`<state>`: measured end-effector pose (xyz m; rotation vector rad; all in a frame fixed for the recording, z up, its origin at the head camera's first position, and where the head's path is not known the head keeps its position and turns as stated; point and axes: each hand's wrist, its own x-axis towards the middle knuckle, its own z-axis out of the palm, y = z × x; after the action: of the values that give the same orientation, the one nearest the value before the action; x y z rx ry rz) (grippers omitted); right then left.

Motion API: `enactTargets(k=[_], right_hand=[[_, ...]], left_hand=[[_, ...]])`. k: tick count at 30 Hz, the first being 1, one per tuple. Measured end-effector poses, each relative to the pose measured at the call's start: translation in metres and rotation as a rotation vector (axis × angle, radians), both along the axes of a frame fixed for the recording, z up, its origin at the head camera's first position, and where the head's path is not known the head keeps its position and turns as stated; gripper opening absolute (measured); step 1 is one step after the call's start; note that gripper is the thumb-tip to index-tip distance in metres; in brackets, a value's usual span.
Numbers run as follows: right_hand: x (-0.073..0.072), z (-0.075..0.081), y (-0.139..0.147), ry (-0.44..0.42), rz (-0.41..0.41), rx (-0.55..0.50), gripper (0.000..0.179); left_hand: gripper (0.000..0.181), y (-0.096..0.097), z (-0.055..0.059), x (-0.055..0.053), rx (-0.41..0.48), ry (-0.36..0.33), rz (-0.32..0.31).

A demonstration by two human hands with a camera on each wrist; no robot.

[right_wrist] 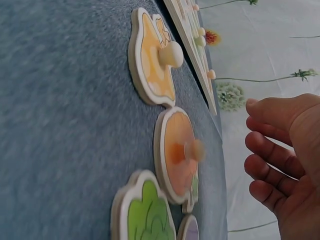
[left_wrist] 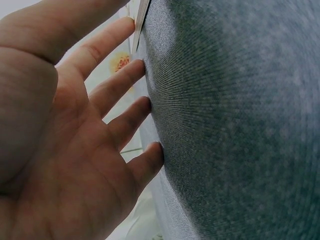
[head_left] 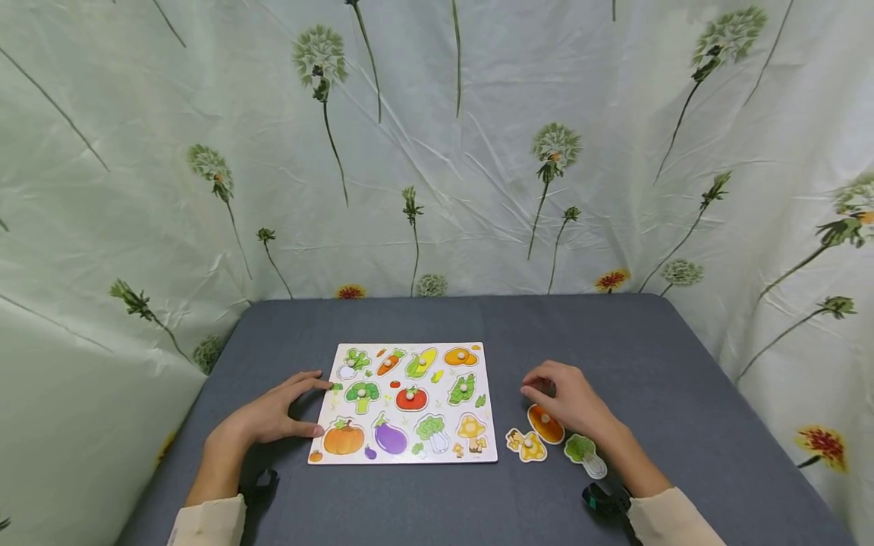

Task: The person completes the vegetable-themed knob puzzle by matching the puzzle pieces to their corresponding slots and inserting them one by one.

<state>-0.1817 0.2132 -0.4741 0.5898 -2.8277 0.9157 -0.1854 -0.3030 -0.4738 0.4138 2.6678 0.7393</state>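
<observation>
A flat vegetable puzzle board [head_left: 440, 403] lies on the table, small round knobs on the pictures of its upper rows. At its left edge my left hand [head_left: 273, 409] is spread, with thumb and index fingertip right at the rim. In the left wrist view the fingers [left_wrist: 125, 82] are straight and apart. My right hand [head_left: 570, 394] hovers over loose pieces with its fingers loosely bent and nothing between them. Below it lie a pumpkin piece [right_wrist: 177, 145], a yellow mushroom piece [right_wrist: 155, 60] and a bok choy piece [head_left: 585, 455]. The right wrist view also shows part of a purple piece [right_wrist: 189, 229].
A dark grey cloth covers the table [head_left: 546, 326]. Behind it hangs a pale curtain [head_left: 437, 152] with dandelion prints. The loose pieces sit close together, right of the board's lower right corner. A black wrist device [head_left: 606, 499] is on the right wrist.
</observation>
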Motion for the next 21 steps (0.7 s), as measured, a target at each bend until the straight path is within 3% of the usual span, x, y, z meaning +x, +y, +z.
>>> enactTargets(k=[7,21], right_hand=[[0.01,-0.003,0.009,0.042,-0.005,0.027,0.006],[0.023,-0.014,0.024,0.033,-0.027,0.033,0.009]], left_hand=[[0.082,-0.002,-0.002,0.0,0.006,0.012,-0.009],[0.082,-0.001,-0.003,-0.001,0.01,0.028,-0.021]])
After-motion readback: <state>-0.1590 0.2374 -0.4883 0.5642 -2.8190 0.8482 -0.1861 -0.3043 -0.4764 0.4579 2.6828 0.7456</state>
